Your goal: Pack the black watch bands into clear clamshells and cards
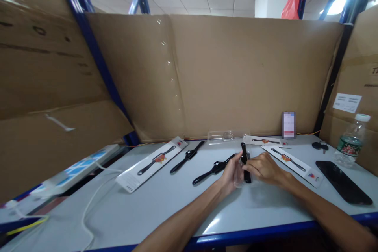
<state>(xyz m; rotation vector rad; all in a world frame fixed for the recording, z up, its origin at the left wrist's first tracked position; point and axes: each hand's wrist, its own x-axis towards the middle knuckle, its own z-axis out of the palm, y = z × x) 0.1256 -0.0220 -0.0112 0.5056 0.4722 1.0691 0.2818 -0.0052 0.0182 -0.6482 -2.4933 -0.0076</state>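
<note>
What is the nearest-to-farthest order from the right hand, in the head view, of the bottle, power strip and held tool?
From the right hand:
1. Held tool: at its fingers, between both hands.
2. Bottle: at the table's right end.
3. Power strip: far left, along the table's left edge.

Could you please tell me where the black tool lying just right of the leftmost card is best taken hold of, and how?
I'd pinch the near handle of that black tool from above, reaching in from the person's side: this slim end angles toward the near left, and table shows along both sides, leaving room for a grip. The bulkier middle looks less suited.
</note>
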